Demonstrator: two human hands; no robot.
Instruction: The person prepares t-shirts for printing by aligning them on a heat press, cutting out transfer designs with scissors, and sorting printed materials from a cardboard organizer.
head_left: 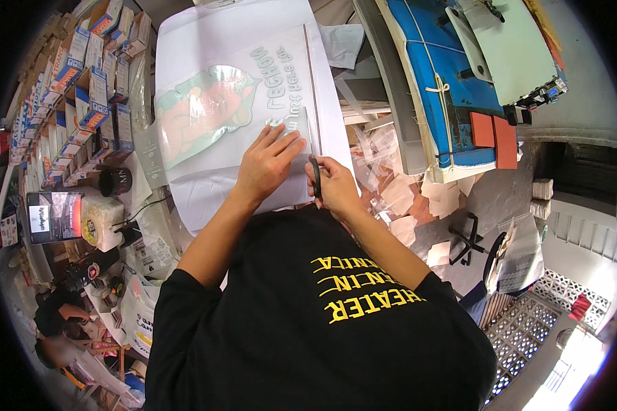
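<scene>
A translucent printed sheet (267, 89), with a pink and green figure and pale lettering, lies on a white covered work surface (230, 20). My left hand (271, 161) rests flat on the sheet's near part, fingers stretched out and close to the lettering. Just right of it, my right hand (336, 186) grips a pair of scissors (316, 177) by the dark handle. The blades point away from me along the sheet's right side, beside a dark line. How far the blades are apart is too small to tell.
Stacked narrow cartons (89, 96) fill the left, above a dark mug (115, 181) and a tablet-like screen (53, 218). Paper scraps (397, 195) litter the floor at right, below a blue-topped table (432, 75). A chair base (467, 240) stands beyond. Another person (58, 315) is at lower left.
</scene>
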